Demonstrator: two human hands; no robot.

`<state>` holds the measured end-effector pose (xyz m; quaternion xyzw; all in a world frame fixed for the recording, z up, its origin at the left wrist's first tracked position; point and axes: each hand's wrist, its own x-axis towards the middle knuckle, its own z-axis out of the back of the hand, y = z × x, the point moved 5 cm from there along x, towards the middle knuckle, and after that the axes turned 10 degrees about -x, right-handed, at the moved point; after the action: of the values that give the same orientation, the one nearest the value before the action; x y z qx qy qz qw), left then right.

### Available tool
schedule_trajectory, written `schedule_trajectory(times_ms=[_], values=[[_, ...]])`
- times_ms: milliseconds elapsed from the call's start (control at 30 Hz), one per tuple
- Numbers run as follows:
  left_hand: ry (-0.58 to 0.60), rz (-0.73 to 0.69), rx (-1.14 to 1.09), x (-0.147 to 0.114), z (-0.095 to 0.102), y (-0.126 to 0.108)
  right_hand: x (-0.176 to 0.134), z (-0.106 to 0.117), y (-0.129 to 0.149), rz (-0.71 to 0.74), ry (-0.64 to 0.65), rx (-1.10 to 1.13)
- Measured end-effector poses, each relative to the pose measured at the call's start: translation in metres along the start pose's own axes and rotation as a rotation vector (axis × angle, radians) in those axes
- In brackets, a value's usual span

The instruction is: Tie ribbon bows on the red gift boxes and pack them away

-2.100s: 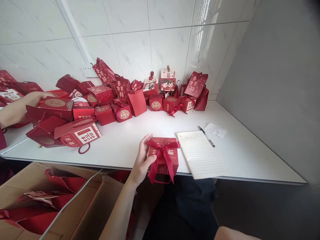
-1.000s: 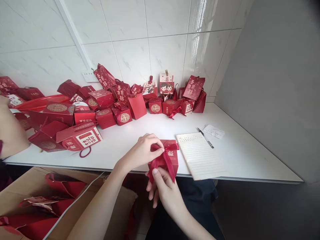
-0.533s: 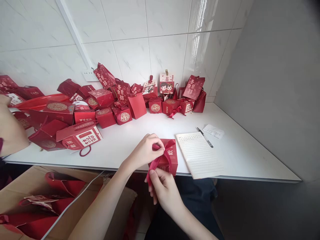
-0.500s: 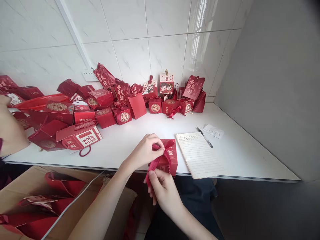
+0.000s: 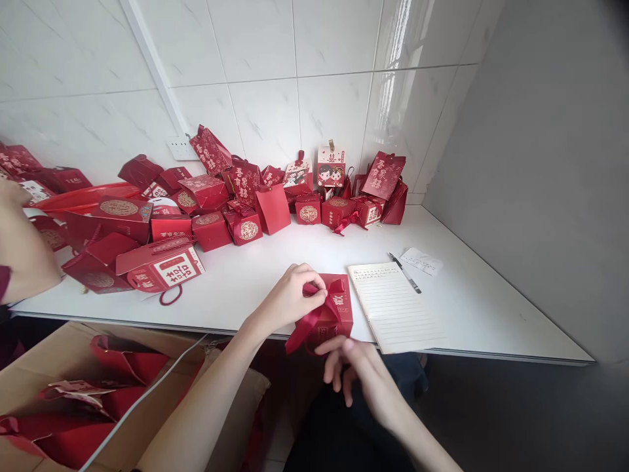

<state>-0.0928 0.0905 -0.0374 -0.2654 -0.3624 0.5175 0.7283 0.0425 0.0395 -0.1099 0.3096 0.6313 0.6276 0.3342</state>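
A small red gift box (image 5: 344, 321) with pale lettering stands at the table's front edge. Around its top runs a dark red ribbon (image 5: 309, 322), looped into a bow, with one wide tail hanging at the lower left. My left hand (image 5: 297, 294) pinches the ribbon at the bow's knot, thumb and fingers closed. Just in front of the box is my right hand (image 5: 361, 367), its fingers apart and bent, holding nothing; the index fingertip lies close to the box's lower edge, and I cannot tell whether it touches.
Several red gift boxes (image 5: 211, 231) crowd the back and left of the table. Right of my box lie a lined notebook (image 5: 396, 311), a pen (image 5: 405, 273) and a paper slip (image 5: 421, 260). Another person's arm (image 5: 27, 252) reaches in at left. Below sits a cardboard carton (image 5: 167, 400) with red boxes.
My right hand has let go of the ribbon tail and moved right, its fingers opening. The left hand keeps its pinch at the bow. The view has shifted slightly.
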Motion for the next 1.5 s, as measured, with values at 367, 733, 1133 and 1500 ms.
schedule_trajectory(times_ms=[367,733,1133,1500], values=[[-0.008,0.004,0.01,0.0,0.0,0.0,0.013,0.006,0.01,-0.118,-0.183,0.24],[-0.018,0.022,-0.021,0.0,-0.001,0.001,-0.011,0.006,0.006,-0.118,-0.029,-0.044],[-0.021,0.032,-0.029,0.0,0.0,0.0,-0.016,0.06,0.041,-0.036,-0.245,-0.693],[-0.352,0.334,-0.008,-0.009,0.008,0.012,0.064,0.054,0.061,0.013,-0.453,-0.924]])
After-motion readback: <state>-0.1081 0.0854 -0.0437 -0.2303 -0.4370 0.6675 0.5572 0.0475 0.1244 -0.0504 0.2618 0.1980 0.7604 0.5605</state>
